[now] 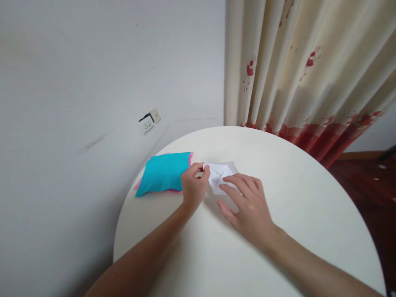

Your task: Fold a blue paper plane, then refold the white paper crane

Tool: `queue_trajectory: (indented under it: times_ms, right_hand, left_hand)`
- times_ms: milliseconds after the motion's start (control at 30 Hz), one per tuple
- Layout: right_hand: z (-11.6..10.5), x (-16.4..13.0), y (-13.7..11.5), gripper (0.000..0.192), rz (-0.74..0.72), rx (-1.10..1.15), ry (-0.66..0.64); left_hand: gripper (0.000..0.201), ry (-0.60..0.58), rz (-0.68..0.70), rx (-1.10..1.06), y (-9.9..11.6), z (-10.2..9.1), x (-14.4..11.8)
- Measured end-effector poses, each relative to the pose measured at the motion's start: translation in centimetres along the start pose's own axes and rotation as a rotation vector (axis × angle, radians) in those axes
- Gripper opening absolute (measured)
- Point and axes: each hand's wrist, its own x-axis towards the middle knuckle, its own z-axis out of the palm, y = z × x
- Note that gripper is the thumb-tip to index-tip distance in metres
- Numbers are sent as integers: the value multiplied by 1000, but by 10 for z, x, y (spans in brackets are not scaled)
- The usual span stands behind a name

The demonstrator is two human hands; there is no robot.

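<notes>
A small folded sheet of white paper (218, 170), with crease lines meeting near its middle, is held over the table. My left hand (195, 185) pinches its left corner between thumb and fingertips. Over the paper's right part lies my right hand (247, 202), its fingers spread and the thumb apart; the fingertips are at the paper's surface, and whether they press on it I cannot tell. Part of the paper is hidden under the right fingers. Just left of my left hand is a stack of blue and pink paper sheets (163, 172), the blue one on top.
The round white table (297, 185) stands against a white wall (93, 62) with a power socket (146, 123) on it. A cream curtain with red flowers (287, 70) hangs behind the table's far right side. Dark wooden floor (365, 198) shows at the right.
</notes>
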Motion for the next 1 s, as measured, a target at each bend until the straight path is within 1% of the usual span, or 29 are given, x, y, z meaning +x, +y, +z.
queue_trajectory:
  times_ms: [67, 133, 233, 300, 367, 467, 533, 600, 667, 700, 733, 767, 800, 900, 1000]
  right_hand:
    - [9, -4, -5, 29, -13, -101, -162]
    - [19, -7, -1, 29, 36, -210, -255]
    - [29, -8, 10, 21, 89, -288, -288]
    - [31, -8, 13, 18, 80, -282, -286]
    - [30, -7, 12, 19, 67, -263, -273]
    - [23, -6, 5, 26, 53, -181, -192]
    - [14, -4, 5, 30, 82, -80, -73]
    - [4, 1, 13, 28, 190, 42, 92]
    - [-2, 7, 30, 28, 374, 194, 239]
    - [-2, 10, 39, 31, 479, 291, 271]
    - [-1, 13, 48, 34, 588, 397, 259]
    - [1, 15, 56, 38, 663, 497, 229]
    - [4, 16, 62, 42, 703, 579, 170]
    - [15, 15, 66, 52, 763, 834, -60]
    - [19, 13, 57, 58, 788, 1081, -237]
  left_hand:
    - [18, -10, 16, 22, 2, 0, -2]
    - [18, -18, 14, 19, 3, 0, -3]
    - [18, -26, -23, -33, 3, -1, -3]
    - [17, -22, -56, -83, 3, -1, -2]
    - [17, -15, -79, -115, 3, -1, -1]
    - [17, -7, -95, -125, 2, 0, 0]
    - [18, -4, -112, -145, 0, 0, 2]
    - [21, -5, -126, -175, -4, 0, 4]
    - [25, -11, -125, -190, -9, 0, 6]
    - [27, -16, -123, -196, -10, 1, 7]
    - [28, -27, -124, -205, -11, 1, 7]
    - [29, -45, -132, -220, -12, 1, 7]
    - [30, -71, -147, -244, -12, 1, 7]
    - [30, -172, -210, -339, -8, 2, 4]
    - [25, -231, -255, -409, -4, 2, 3]
